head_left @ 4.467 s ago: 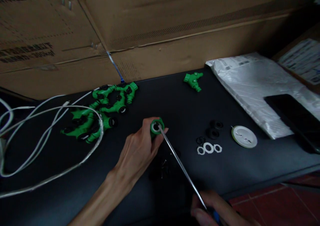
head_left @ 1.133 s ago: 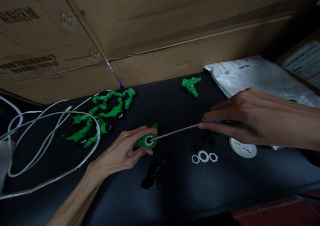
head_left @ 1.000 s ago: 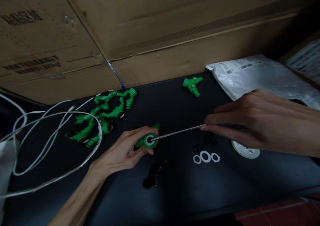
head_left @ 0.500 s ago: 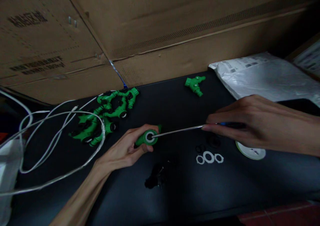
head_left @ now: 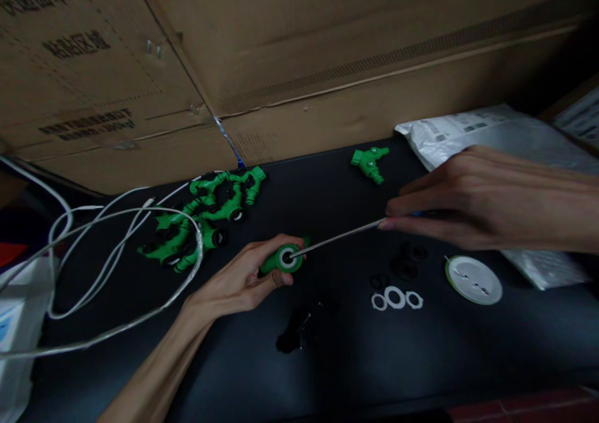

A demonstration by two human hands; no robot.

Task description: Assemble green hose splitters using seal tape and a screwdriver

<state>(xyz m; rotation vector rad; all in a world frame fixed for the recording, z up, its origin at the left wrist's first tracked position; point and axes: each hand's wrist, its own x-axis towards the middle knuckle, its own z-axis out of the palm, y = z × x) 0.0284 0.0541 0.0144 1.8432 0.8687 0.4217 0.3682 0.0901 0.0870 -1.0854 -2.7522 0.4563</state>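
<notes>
My left hand (head_left: 262, 273) is closed around a green plastic hose splitter (head_left: 283, 267), its round end with a white ring turned toward the right. My right hand (head_left: 449, 201) grips a screwdriver (head_left: 344, 236) by its handle, mostly hidden in the fingers with a bit of blue showing. The thin metal shaft slants down to the left, and its tip sits at the dark hole within the white ring. Below and to the right lie several white rings (head_left: 395, 297), with black rings (head_left: 405, 266) just behind them.
Several green splitters (head_left: 224, 208) are heaped at the left beside looped white cables (head_left: 121, 242). A lone green splitter (head_left: 371, 164) lies farther back. A round white lid (head_left: 475, 279), black small parts (head_left: 294, 332) and a plastic mailer (head_left: 463, 133) are on the black table; cardboard (head_left: 327, 48) stands behind.
My right hand has risen a little, so the screwdriver shaft slopes more steeply into the splitter. More of the round white lid now shows. The whole view has shifted slightly.
</notes>
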